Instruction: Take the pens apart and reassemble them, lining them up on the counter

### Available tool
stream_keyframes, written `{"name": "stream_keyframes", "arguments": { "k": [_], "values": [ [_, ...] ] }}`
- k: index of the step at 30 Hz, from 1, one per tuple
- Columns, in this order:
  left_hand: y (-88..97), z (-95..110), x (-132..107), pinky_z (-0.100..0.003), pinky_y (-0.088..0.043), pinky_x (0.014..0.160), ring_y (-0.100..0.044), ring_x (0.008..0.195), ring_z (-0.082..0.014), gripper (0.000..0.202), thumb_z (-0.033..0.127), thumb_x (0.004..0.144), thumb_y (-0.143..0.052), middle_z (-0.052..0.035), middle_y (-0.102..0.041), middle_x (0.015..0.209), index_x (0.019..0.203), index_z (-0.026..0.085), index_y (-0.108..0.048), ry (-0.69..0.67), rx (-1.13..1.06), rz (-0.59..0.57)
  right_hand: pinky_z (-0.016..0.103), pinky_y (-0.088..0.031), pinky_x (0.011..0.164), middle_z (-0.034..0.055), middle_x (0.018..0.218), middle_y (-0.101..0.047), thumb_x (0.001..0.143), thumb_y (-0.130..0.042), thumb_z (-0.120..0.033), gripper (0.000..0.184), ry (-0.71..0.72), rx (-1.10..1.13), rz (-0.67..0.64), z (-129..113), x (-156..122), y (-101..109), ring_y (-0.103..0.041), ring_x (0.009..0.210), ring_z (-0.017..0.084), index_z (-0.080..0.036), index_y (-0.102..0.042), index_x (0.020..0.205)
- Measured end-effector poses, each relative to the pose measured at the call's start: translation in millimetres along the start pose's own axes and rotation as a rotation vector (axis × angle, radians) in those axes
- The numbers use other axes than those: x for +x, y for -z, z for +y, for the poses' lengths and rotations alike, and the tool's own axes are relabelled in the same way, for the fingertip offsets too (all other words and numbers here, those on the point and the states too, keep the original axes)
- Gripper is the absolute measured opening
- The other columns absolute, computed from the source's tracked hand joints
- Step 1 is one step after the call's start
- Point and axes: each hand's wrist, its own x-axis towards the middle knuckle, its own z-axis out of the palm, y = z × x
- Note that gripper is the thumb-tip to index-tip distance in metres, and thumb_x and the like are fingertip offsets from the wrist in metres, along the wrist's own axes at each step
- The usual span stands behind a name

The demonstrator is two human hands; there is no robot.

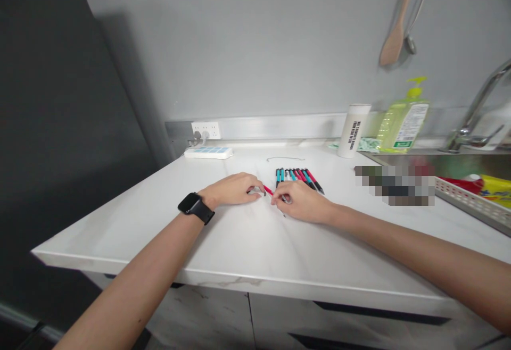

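Red pen (pixel 268 190) spans the gap between left hand (pixel 231 189) and right hand (pixel 301 202).

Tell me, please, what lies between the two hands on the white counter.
In the head view, a red pen spans the gap between the left hand and the right hand, with its ends at the fingers of both.

Teal, pink and black are shown on the row of pens (pixel 299 180), red on the single pen (pixel 268 190), white with faint grey veining on the table (pixel 120 238), and black on the wristwatch (pixel 195 207).
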Motion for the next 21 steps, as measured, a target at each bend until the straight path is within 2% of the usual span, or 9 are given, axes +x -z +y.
{"name": "stream_keyframes", "arguments": {
  "k": [11,17,21],
  "values": [
    [1.7,3,1,-0.024,-0.043,0.077,-0.061,0.084,-0.0151,0.029,0.021,0.083,-0.047,-0.0048,-0.068,0.095,0.105,0.02,-0.067,-0.053,-0.006,-0.011,0.023,-0.04,0.064,0.0021,0.07,-0.063,0.073,-0.05,-0.01,0.022,0.016,0.039,-0.024,-2,0,2,-0.052,0.063,0.012,-0.017,-0.07,0.072],
    [4.1,1,-2,-0.025,-0.042,0.071,-0.06,0.08,-0.0168,0.03,0.026,0.083,-0.047,-0.0052,-0.067,0.094,0.107,0.019,-0.063,0.093,0.062,-0.008,0.024,-0.04,0.067,0.0016,0.074,-0.064,0.079,-0.049,-0.016,0.018,-0.084,0.013,0.07,6,2,3,-0.055,0.067,0.013,-0.019,-0.066,0.073],
    [6.5,-4,-5,-0.026,-0.04,0.069,-0.06,0.081,-0.0188,0.034,0.033,0.082,-0.048,-0.0071,-0.067,0.097,0.109,0.018,-0.062,0.202,0.12,-0.04,0.023,-0.038,0.061,-0.0003,0.07,-0.062,0.08,-0.052,-0.022,0.012,-0.163,-0.047,0.058,14,1,3,-0.055,0.063,0.012,-0.02,-0.064,0.083]
  ]
}}
